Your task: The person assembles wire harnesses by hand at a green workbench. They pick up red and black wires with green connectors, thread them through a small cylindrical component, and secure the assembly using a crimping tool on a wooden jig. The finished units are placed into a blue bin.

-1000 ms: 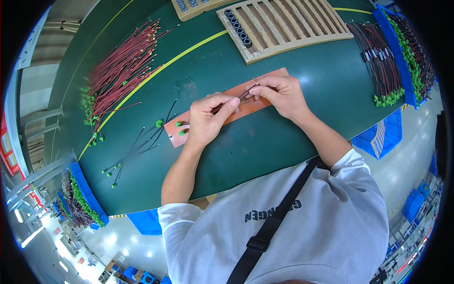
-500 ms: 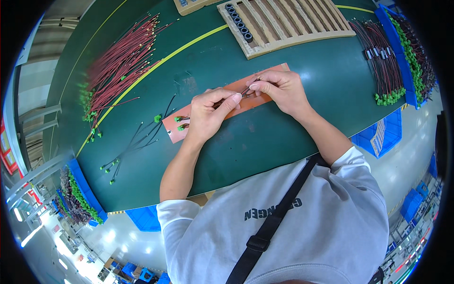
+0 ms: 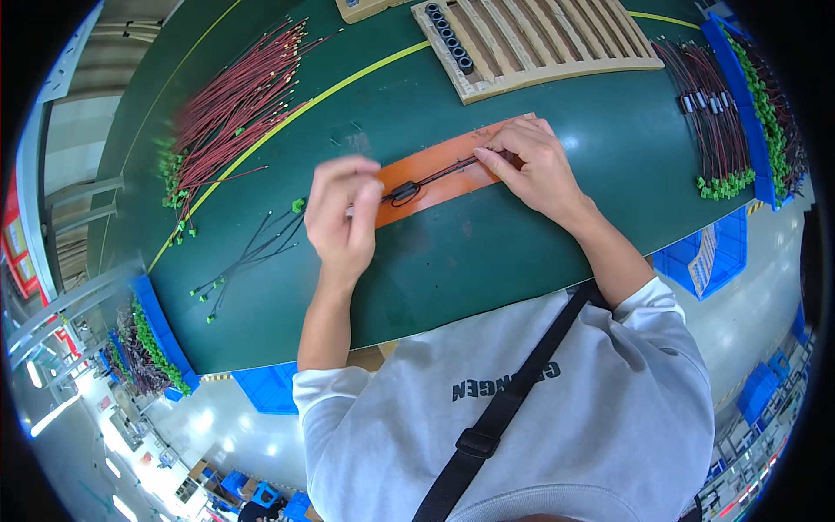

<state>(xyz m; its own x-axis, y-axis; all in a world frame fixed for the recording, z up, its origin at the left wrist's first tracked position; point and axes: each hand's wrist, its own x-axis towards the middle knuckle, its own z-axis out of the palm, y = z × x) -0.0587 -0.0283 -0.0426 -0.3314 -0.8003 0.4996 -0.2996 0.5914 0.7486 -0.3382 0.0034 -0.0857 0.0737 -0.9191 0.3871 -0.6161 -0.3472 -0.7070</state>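
A cable of thin dark wires point(image 3: 448, 171) lies along the orange board point(image 3: 461, 148) in front of me. A black cylindrical sleeve point(image 3: 405, 190) sits on it, with a loop of wire beside the sleeve. My right hand point(image 3: 532, 165) is closed in a pinch on the wire ends near the board's right end. Over the board's left end, my left hand point(image 3: 341, 213) is smeared by motion, so its grip cannot be made out. It hides the cable's left end and the green connectors there. Several loose black wires point(image 3: 252, 252) with green connectors lie to its left.
Red wires point(image 3: 235, 104) are heaped at the far left. A slatted wooden rack point(image 3: 557, 74) holding several black rings point(image 3: 450, 39) stands at the back. To the right are wires with grey sleeves point(image 3: 709, 104) and a blue bin point(image 3: 748, 113). Another blue bin point(image 3: 165, 335) hangs at the left edge.
My left hand has moved left and away from the right, blurring. The black sleeve and wire loop now show on the board. My right hand still pinches the wires, slightly farther right.
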